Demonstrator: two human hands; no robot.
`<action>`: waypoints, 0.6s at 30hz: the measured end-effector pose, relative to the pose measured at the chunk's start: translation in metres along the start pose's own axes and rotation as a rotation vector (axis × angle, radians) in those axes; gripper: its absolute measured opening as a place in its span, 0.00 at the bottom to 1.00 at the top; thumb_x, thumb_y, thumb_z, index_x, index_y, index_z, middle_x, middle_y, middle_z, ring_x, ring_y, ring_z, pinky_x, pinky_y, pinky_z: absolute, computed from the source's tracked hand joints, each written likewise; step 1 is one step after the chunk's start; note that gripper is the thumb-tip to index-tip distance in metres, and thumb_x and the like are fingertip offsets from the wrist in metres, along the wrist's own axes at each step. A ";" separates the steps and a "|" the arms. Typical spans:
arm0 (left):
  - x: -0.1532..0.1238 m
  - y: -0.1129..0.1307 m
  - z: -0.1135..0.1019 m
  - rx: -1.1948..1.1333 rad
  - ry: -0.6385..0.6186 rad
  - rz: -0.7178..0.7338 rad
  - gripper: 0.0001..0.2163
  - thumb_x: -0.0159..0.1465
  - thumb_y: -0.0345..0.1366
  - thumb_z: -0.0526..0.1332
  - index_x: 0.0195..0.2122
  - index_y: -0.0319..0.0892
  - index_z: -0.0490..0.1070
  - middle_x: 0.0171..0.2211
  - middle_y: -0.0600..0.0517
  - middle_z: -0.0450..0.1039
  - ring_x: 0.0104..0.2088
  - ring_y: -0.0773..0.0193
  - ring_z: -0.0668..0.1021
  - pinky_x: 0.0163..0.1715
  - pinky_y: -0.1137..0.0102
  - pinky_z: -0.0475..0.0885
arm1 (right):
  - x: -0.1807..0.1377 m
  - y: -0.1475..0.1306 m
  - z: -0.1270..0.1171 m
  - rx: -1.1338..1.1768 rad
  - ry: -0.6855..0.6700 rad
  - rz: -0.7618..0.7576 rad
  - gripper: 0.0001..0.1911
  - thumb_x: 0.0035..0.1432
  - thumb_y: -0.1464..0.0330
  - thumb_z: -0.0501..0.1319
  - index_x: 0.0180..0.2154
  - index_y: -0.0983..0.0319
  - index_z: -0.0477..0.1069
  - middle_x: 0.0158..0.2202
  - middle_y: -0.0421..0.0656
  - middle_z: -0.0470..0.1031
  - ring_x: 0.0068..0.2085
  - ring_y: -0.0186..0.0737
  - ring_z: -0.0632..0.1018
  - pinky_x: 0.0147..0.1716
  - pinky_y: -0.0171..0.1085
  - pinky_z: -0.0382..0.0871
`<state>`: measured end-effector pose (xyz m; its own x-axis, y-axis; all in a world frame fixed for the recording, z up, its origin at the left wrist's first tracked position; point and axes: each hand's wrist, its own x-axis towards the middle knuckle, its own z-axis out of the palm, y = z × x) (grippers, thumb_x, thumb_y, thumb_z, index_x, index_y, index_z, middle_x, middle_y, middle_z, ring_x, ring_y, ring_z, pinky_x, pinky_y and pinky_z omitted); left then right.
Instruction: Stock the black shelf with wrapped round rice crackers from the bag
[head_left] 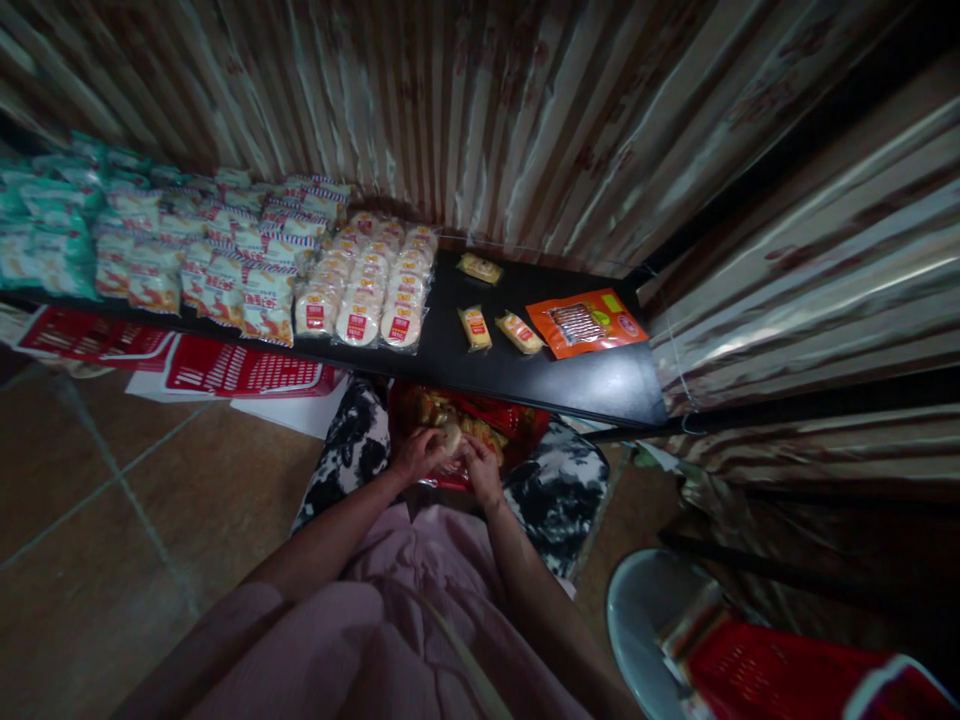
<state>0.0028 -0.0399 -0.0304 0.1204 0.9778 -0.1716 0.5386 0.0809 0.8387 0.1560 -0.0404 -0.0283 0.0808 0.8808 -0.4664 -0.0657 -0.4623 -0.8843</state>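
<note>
My left hand (415, 455) and my right hand (480, 468) meet over my lap, both closed on a small pale round snack packet (451, 434). Under them lies a red bag (480, 420) full of similar wrapped snacks, resting between my knees in black-and-white patterned trousers. Just beyond it runs a low black shelf (600, 385).
On the shelf lie three small yellow packets (475, 327), an orange pouch (586, 322), rows of round rice-cracker packs (367, 285) and many blue-and-white snack bags (150, 240). Corrugated metal walls close off the back and right. Red printed sheets (225, 368) lie on the tiled floor; a red basket (780, 675) stands bottom right.
</note>
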 end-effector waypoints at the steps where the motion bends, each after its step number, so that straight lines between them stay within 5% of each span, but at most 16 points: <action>1: -0.001 0.001 -0.001 -0.012 0.003 0.017 0.14 0.58 0.35 0.56 0.45 0.41 0.69 0.43 0.46 0.70 0.46 0.59 0.72 0.51 0.64 0.66 | -0.001 -0.002 0.002 0.052 -0.020 0.035 0.19 0.40 0.59 0.64 0.36 0.60 0.74 0.23 0.39 0.76 0.23 0.39 0.73 0.26 0.37 0.69; 11: -0.004 0.003 -0.003 -0.030 -0.071 0.158 0.26 0.55 0.42 0.61 0.53 0.37 0.63 0.51 0.41 0.66 0.52 0.55 0.69 0.54 0.62 0.63 | -0.007 -0.008 0.008 0.346 -0.090 0.167 0.19 0.38 0.62 0.68 0.35 0.60 0.71 0.28 0.39 0.77 0.28 0.37 0.77 0.29 0.35 0.71; 15: -0.004 0.006 -0.004 -0.065 -0.007 0.067 0.20 0.55 0.39 0.59 0.49 0.38 0.67 0.48 0.43 0.70 0.49 0.57 0.72 0.52 0.63 0.64 | -0.008 -0.010 0.009 0.367 -0.132 0.151 0.18 0.37 0.62 0.69 0.33 0.60 0.71 0.28 0.40 0.77 0.30 0.38 0.78 0.31 0.36 0.72; 18: -0.001 0.008 -0.009 -0.262 0.035 -0.132 0.14 0.56 0.41 0.57 0.39 0.38 0.73 0.37 0.48 0.75 0.39 0.59 0.76 0.43 0.66 0.69 | -0.007 -0.009 0.010 0.337 -0.132 0.150 0.20 0.36 0.62 0.69 0.34 0.61 0.71 0.28 0.41 0.77 0.31 0.39 0.78 0.32 0.37 0.72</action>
<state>-0.0004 -0.0381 -0.0195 0.0326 0.9613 -0.2737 0.3132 0.2502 0.9161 0.1456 -0.0420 -0.0170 -0.0820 0.8217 -0.5640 -0.3921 -0.5469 -0.7398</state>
